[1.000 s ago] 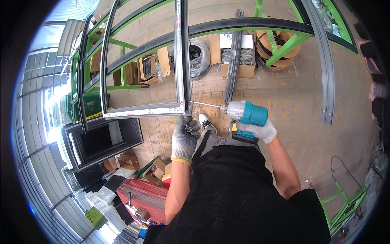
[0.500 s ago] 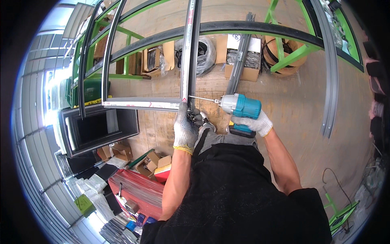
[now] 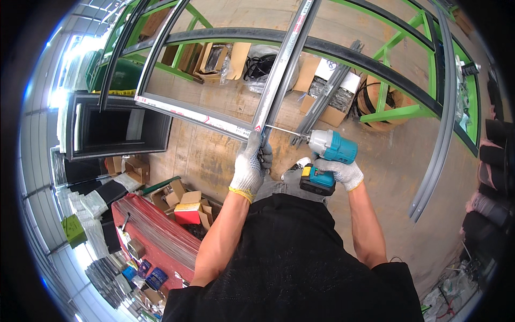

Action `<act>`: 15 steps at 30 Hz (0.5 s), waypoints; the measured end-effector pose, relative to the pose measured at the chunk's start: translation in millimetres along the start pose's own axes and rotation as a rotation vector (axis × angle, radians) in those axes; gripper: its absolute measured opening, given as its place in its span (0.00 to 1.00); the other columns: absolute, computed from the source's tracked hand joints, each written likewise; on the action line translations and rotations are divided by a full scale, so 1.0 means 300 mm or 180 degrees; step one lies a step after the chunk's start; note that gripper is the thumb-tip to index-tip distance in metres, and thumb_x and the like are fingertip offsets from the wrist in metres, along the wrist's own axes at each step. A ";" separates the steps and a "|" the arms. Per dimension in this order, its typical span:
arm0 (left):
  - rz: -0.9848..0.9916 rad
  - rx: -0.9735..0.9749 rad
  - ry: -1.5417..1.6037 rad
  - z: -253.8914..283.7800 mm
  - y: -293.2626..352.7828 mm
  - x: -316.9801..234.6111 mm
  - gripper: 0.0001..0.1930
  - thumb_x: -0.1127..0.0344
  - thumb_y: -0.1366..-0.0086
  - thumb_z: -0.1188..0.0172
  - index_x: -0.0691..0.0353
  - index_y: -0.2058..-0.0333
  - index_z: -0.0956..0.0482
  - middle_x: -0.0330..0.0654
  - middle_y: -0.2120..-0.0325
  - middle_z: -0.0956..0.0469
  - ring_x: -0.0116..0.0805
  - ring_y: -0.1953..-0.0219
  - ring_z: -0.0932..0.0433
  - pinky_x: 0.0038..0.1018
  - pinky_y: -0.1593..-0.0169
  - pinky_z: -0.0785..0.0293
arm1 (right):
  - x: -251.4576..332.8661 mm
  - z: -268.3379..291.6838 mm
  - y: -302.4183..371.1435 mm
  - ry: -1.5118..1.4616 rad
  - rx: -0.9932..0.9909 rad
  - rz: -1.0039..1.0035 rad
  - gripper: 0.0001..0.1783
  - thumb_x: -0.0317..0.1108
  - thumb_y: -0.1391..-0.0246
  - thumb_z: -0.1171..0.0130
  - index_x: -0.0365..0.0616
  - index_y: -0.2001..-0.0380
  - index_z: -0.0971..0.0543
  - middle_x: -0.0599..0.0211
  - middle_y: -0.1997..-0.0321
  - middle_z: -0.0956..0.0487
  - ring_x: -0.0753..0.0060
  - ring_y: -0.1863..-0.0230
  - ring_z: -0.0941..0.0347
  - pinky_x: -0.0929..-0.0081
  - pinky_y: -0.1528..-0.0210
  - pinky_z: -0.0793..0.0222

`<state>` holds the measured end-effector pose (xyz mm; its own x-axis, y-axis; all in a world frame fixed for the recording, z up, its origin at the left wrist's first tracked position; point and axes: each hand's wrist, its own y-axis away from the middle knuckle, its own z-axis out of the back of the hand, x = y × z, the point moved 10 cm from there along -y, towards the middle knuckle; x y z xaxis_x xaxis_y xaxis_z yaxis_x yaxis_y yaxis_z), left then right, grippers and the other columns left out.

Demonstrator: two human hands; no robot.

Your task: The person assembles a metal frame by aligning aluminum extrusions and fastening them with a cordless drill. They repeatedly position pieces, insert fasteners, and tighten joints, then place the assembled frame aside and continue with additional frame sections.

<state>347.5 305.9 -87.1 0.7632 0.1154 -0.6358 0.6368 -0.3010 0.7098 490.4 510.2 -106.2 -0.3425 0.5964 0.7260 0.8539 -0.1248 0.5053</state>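
Note:
My right hand (image 3: 341,173), in a whitish knit glove, grips a teal and grey cordless drill (image 3: 339,148) with a black battery at its base. Its long thin bit (image 3: 284,130) points left, and the tip meets the side of a grey metal frame (image 3: 222,125) close to the near corner. Directly below that corner, my gloved left hand (image 3: 250,165) is closed around the frame, its thumb up against the profile. Something small and dark shows at its fingers, too blurred to name. White protective tape with red marks runs along the frame.
The frame lies on a green stand with black-padded rails (image 3: 370,68). Beneath are open cardboard boxes (image 3: 343,80) and a coil of strapping (image 3: 370,102). A long grey profile (image 3: 437,155) juts out at right. Left are a dark boxed frame (image 3: 118,126) and a red film-wrapped table (image 3: 155,228).
My view has turned, so the frame and stand now appear slanted. The drill stays at the frame's corner, its bit still touching, and my left hand keeps its place there.

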 end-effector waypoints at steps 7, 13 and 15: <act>-0.0090 0.0003 0.0025 -0.009 0.000 0.000 0.19 0.45 0.25 0.37 0.56 0.63 0.23 0.35 0.77 0.25 0.25 0.80 0.31 0.24 0.76 0.38 | 0.030 -0.003 -0.004 0.0472 -0.0007 0.0657 0.23 0.23 0.49 0.24 0.42 0.49 0.17 0.69 0.56 0.14 0.75 0.55 0.17 0.72 0.51 0.20; -0.0062 0.0025 -0.0016 -0.002 0.001 0.012 0.22 0.42 0.26 0.37 0.57 0.63 0.23 0.35 0.77 0.25 0.25 0.79 0.31 0.24 0.75 0.38 | 0.074 -0.029 0.013 0.1132 0.0014 0.1277 0.27 0.24 0.49 0.22 0.41 0.44 0.17 0.69 0.50 0.14 0.73 0.53 0.17 0.71 0.49 0.20; -0.0083 0.0025 -0.0030 -0.003 0.000 0.012 0.22 0.42 0.25 0.38 0.57 0.63 0.24 0.36 0.77 0.25 0.25 0.80 0.31 0.23 0.76 0.37 | 0.103 -0.034 0.022 0.1580 -0.0059 0.1527 0.28 0.24 0.50 0.22 0.42 0.44 0.17 0.69 0.51 0.14 0.73 0.53 0.17 0.71 0.49 0.20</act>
<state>350.4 307.0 -89.0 0.7453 0.1145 -0.6568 0.6555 -0.3054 0.6907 481.5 519.7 -75.7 -0.0713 0.0387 0.9967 0.9505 -0.3004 0.0797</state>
